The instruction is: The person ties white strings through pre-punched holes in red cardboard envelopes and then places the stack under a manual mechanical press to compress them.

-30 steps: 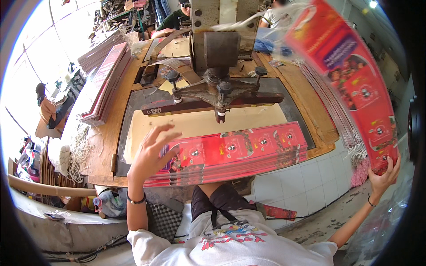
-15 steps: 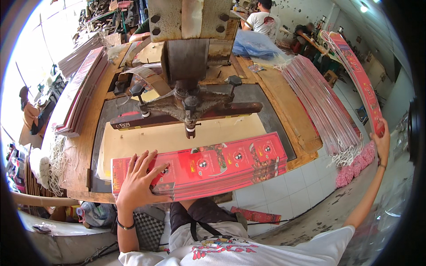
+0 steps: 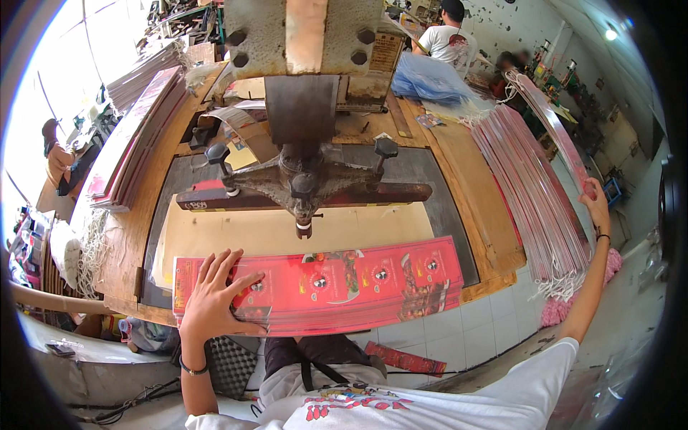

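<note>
Long red printed plastic strips lie in a thick stack (image 3: pixel 337 287) along the near edge of the press table, partly overhanging it. On the stack's left end rests my left hand (image 3: pixel 215 294), fingers spread flat and thumb along the near side. My right hand (image 3: pixel 596 204), out to the far right, is closed round the near end of a long thin strip bundle (image 3: pixel 552 118). White cords hang from that bundle's far end. It is held tilted above a large pile of strips (image 3: pixel 527 190) on the right, which has white cords at both ends.
A press head with a long bar (image 3: pixel 308 197) stands over a cream board (image 3: pixel 287 229). At left lies another strip stack (image 3: pixel 140 140) with dangling cords. Blue plastic sheets (image 3: pixel 430 77) sit at back right. Other people (image 3: pixel 448 43) are further off. Red strips (image 3: pixel 405 358) lie on the floor.
My right hand has brought the strip bundle inward to the left, and the bundle now shows more of its pale edge. My left hand stays on the stack. The view has shifted slightly.
</note>
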